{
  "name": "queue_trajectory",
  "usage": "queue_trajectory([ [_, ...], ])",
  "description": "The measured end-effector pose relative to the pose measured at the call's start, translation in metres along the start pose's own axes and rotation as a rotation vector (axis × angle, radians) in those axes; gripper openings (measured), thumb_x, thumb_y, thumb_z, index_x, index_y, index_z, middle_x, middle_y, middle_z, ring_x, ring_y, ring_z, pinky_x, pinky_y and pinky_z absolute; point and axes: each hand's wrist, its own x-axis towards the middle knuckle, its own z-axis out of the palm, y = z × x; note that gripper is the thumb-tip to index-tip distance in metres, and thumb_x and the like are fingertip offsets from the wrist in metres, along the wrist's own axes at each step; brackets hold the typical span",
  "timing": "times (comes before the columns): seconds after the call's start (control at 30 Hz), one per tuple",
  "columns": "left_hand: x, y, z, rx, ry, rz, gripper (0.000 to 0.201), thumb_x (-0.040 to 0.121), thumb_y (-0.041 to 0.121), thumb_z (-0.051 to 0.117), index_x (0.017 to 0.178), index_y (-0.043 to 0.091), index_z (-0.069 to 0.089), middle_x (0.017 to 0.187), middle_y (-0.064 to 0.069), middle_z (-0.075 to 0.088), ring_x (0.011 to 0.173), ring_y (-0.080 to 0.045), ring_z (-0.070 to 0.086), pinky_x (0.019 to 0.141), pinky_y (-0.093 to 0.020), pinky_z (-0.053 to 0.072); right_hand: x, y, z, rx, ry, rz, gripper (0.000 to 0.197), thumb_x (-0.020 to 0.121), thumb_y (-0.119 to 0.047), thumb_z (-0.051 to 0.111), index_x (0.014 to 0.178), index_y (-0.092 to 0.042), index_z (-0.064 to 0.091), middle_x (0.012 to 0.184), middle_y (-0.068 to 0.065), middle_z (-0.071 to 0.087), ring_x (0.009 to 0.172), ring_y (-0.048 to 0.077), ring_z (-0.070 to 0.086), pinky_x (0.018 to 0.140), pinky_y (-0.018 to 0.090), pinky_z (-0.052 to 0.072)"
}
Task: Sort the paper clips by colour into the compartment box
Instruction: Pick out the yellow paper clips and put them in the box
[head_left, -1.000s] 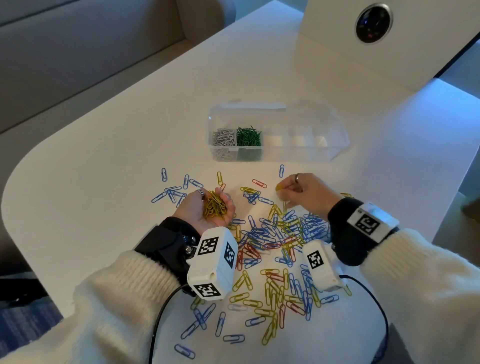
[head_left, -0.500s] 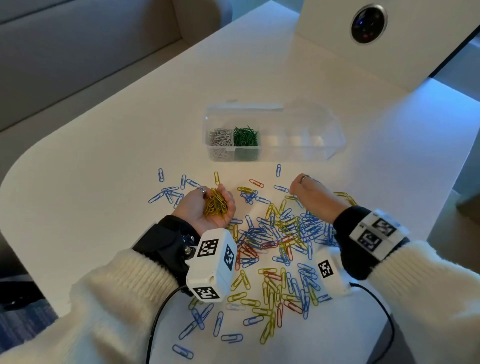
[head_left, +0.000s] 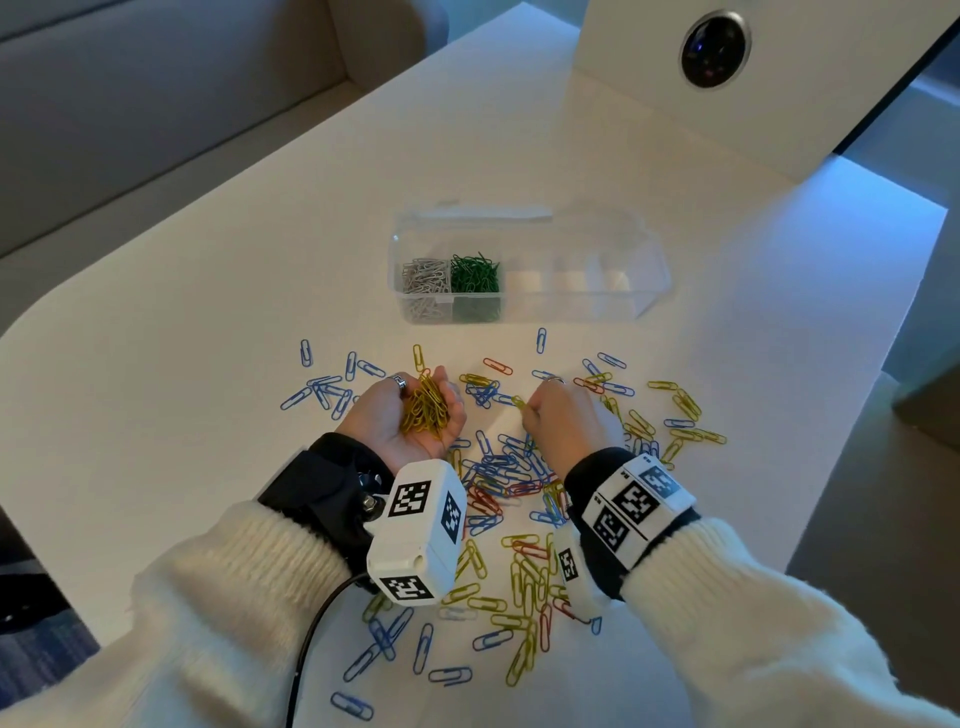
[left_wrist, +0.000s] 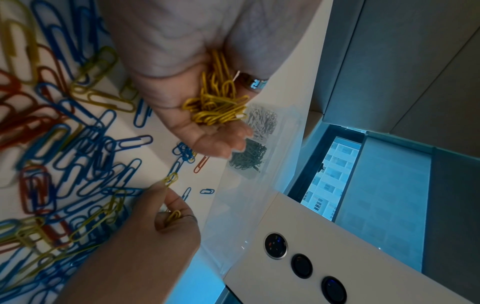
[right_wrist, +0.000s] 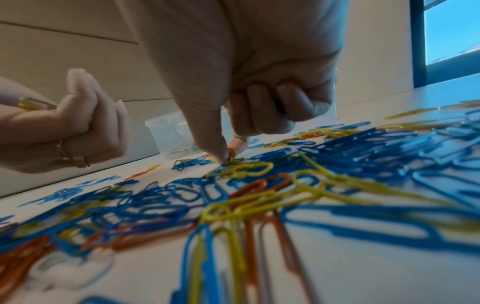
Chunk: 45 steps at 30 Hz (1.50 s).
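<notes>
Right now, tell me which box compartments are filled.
Two filled: white clips leftmost, green clips next in the box. The rest look empty.

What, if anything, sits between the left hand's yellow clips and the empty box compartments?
Nothing visible. The left hand cups the yellow clips short of the box, which looks open on top. Only loose clips lie flat on the table between.

Right hand (head_left: 566, 421) hides the clips beneath it; the nearest paper clips (right_wrist: 233, 236) blur in the right-wrist view.
</notes>
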Motion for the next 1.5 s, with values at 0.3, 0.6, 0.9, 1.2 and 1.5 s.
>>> queue_trajectory([
  [0.3, -0.003, -0.003, 0.002, 0.024, 0.036, 0.050, 0.048, 0.093, 0.013, 0.034, 0.058, -0.003, 0.063, 0.054, -0.010, 0.055, 0.045, -0.020, 0.057, 0.050, -0.033, 0.055, 0.007, 0.000, -0.009, -0.056, -0.103, -0.081, 0.016, 0.089, -0.017, 0.046, 0.074, -0.012, 0.048, 0.073, 0.006, 0.050, 0.061, 0.023, 0.046, 0.051, 0.025, 0.035],
  [0.6, 0.004, -0.008, 0.015, 0.182, -0.019, 0.028, 0.035, 0.094, 0.010, 0.027, 0.077, -0.001, 0.055, 0.067, -0.018, 0.064, 0.054, -0.027, 0.066, 0.050, -0.039, 0.056, -0.026, -0.020, -0.057, 0.093, 0.076, -0.463, 0.019, 0.093, -0.024, 0.048, 0.095, -0.007, 0.055, 0.066, -0.002, 0.051, 0.053, 0.013, 0.046, 0.050, 0.022, 0.034],
  [0.9, 0.014, -0.018, 0.048, 0.180, -0.189, -0.092, 0.021, 0.075, 0.004, 0.035, 0.064, 0.000, 0.053, 0.058, -0.008, 0.055, 0.041, -0.011, 0.046, 0.042, -0.011, 0.040, -0.019, -0.024, -0.069, -0.038, 0.096, -0.528, 0.027, 0.091, -0.026, 0.054, 0.113, -0.014, 0.047, 0.099, -0.001, 0.058, 0.095, 0.021, 0.058, 0.079, 0.027, 0.036],
  [1.2, 0.017, -0.015, 0.068, 0.179, -0.271, -0.075, 0.029, 0.074, 0.007, 0.035, 0.081, -0.006, 0.060, 0.071, -0.022, 0.068, 0.059, -0.029, 0.069, 0.053, -0.034, 0.058, -0.011, -0.002, -0.098, 0.483, -0.056, -0.472, 0.037, 0.086, -0.007, 0.056, 0.121, -0.017, 0.055, 0.102, -0.004, 0.064, 0.090, 0.014, 0.066, 0.083, 0.021, 0.049],
  [1.5, 0.026, -0.001, 0.089, 0.111, -0.204, -0.009, 0.035, 0.094, 0.008, 0.028, 0.082, -0.003, 0.060, 0.074, -0.024, 0.067, 0.059, -0.037, 0.068, 0.050, -0.042, 0.055, 0.023, 0.033, -0.110, 0.585, 0.351, -0.418, 0.030, 0.095, -0.011, 0.042, 0.117, -0.018, 0.061, 0.108, -0.010, 0.066, 0.082, -0.012, 0.059, 0.077, 0.003, 0.042],
])
